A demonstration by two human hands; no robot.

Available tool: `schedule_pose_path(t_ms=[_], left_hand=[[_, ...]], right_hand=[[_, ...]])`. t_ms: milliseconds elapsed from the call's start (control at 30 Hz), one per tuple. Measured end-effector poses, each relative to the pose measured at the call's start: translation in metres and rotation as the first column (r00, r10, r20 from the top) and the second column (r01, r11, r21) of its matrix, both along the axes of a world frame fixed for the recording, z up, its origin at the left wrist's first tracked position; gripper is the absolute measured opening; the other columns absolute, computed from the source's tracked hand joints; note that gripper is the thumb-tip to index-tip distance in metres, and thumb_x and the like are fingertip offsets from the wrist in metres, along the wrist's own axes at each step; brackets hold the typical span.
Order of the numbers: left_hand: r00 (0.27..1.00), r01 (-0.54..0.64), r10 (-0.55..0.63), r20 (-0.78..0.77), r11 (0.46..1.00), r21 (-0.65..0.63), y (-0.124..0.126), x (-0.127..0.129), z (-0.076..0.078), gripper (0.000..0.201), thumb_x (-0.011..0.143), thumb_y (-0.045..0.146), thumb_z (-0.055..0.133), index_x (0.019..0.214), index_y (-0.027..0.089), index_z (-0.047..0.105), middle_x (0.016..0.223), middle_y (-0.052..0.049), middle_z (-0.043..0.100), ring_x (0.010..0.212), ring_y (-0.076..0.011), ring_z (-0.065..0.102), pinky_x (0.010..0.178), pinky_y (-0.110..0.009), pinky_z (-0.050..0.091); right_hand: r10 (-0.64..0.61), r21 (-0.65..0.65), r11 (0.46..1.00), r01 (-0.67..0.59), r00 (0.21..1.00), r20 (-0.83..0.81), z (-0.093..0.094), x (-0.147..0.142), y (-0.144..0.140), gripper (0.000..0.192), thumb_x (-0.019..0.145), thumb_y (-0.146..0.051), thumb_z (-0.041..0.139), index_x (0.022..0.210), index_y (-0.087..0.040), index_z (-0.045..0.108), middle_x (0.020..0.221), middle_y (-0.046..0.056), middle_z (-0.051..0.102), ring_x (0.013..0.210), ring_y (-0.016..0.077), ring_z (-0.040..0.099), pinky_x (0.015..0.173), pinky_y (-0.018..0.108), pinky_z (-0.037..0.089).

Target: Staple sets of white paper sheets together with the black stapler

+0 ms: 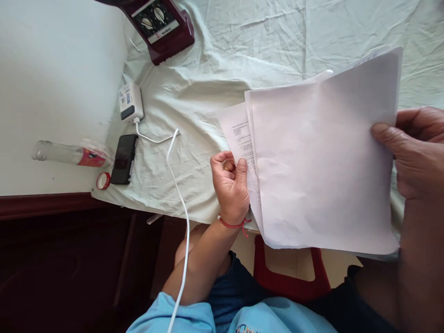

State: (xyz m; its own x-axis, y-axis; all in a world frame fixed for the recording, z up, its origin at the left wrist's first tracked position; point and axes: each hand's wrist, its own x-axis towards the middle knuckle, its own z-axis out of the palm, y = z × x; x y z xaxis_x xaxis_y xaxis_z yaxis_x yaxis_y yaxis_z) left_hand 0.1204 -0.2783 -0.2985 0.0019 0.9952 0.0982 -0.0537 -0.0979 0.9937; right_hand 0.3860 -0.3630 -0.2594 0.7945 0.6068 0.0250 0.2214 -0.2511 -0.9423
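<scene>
Several sheets of paper (322,166) are held up over the near part of the table, their top face blank and a little wrinkled. My left hand (231,187) is closed on the left side of a printed sheet (239,132), thumb on top, beside the blank ones. Only part of its small text shows; the rest lies under the blank sheets. On the other side my right hand (416,148) pinches the right edge of the stack, with the thumb on the face and the fingers behind it.
A pale green cloth (215,111) covers the table. At left are a white box (131,102) with a white cable (178,185), a black phone (124,159), a glass bottle (65,152) and a red tape roll (103,180). A dark red appliance (166,32) stands behind; a red stool (291,282) is below.
</scene>
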Motion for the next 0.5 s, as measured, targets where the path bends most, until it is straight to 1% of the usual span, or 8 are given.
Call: schedule_pose_path(t_ms=[67,167,233,300,367,400,433,500], left_hand=[[1.0,-0.003,0.003,0.015,1.0,-0.004,0.0002,0.001,0.0021,0.051,0.087,0.049,0.091,0.117,0.029,0.055,0.083,0.005,0.059,0.074,-0.0113,0.062,0.071,-0.023,0.053],[1.0,-0.018,0.018,0.009,1.0,0.024,0.0006,0.0018,0.0047,0.053,0.085,0.044,0.092,0.119,0.031,0.053,0.087,0.004,0.06,0.075,-0.0123,0.063,0.069,-0.024,0.054],[0.999,-0.036,0.036,-0.001,0.998,0.05,0.001,0.0014,0.0047,0.048,0.086,0.04,0.092,0.116,0.031,0.056,0.087,0.004,0.06,0.076,-0.0123,0.063,0.069,-0.024,0.053],[0.999,-0.037,0.04,-0.036,0.997,0.072,0.0013,0.0006,0.0032,0.034,0.09,0.037,0.088,0.11,0.029,0.062,0.085,0.004,0.061,0.076,-0.0114,0.062,0.071,-0.023,0.052],[0.997,-0.014,0.019,-0.074,0.997,0.075,0.0009,-0.0002,0.0014,0.019,0.095,0.036,0.083,0.104,0.026,0.069,0.088,0.002,0.067,0.081,-0.0115,0.065,0.077,-0.023,0.053],[0.997,0.002,0.003,-0.083,0.998,0.062,0.0003,-0.0003,0.0007,0.014,0.098,0.036,0.08,0.103,0.025,0.072,0.093,0.0,0.071,0.086,-0.0122,0.068,0.081,-0.023,0.054],[0.997,0.017,-0.014,-0.078,0.999,0.04,-0.0005,-0.0004,0.0003,0.014,0.1,0.038,0.077,0.104,0.025,0.075,0.098,-0.001,0.075,0.091,-0.0135,0.07,0.086,-0.025,0.055],[0.998,0.042,-0.043,-0.045,0.999,-0.021,-0.0025,-0.0002,0.0001,0.021,0.104,0.044,0.071,0.109,0.025,0.078,0.105,-0.003,0.078,0.098,-0.016,0.072,0.091,-0.027,0.057]], right_hand=[[-0.044,0.01,0.999,0.044,0.999,0.005,-0.0007,-0.0006,0.0028,0.021,0.076,-0.017,0.084,0.095,-0.023,0.089,0.08,0.004,0.076,0.06,0.0081,0.056,0.046,0.019,0.037],[-0.036,0.057,0.998,0.037,0.999,-0.014,-0.001,-0.0026,0.0066,0.025,0.074,-0.014,0.083,0.097,-0.023,0.088,0.083,0.004,0.077,0.063,0.0088,0.058,0.048,0.02,0.039],[-0.033,0.068,0.997,0.034,0.999,-0.027,-0.0011,-0.0039,0.0079,0.026,0.075,-0.012,0.081,0.097,-0.022,0.088,0.082,0.004,0.076,0.063,0.0087,0.058,0.049,0.02,0.038],[-0.025,0.077,0.997,0.028,0.999,-0.034,-0.0005,-0.0054,0.0079,0.024,0.075,-0.012,0.079,0.095,-0.021,0.088,0.08,0.004,0.075,0.062,0.0085,0.058,0.048,0.02,0.038],[-0.011,0.078,0.997,0.014,0.999,-0.036,0.0012,-0.0071,0.0074,0.021,0.076,-0.014,0.08,0.094,-0.022,0.087,0.077,0.003,0.073,0.062,0.0086,0.057,0.048,0.02,0.035],[-0.009,0.069,0.998,0.011,0.999,-0.033,0.0023,-0.008,0.0071,0.021,0.076,-0.015,0.081,0.095,-0.022,0.087,0.076,0.003,0.072,0.062,0.0086,0.056,0.047,0.02,0.034],[-0.01,0.054,0.998,0.011,1.0,-0.027,0.0035,-0.0088,0.0068,0.021,0.076,-0.017,0.081,0.095,-0.022,0.088,0.076,0.003,0.071,0.062,0.0087,0.056,0.047,0.02,0.033],[-0.009,0.034,0.999,0.01,1.0,-0.021,0.0052,-0.01,0.0067,0.02,0.077,-0.018,0.081,0.096,-0.023,0.088,0.076,0.003,0.071,0.062,0.0089,0.055,0.048,0.021,0.033]])
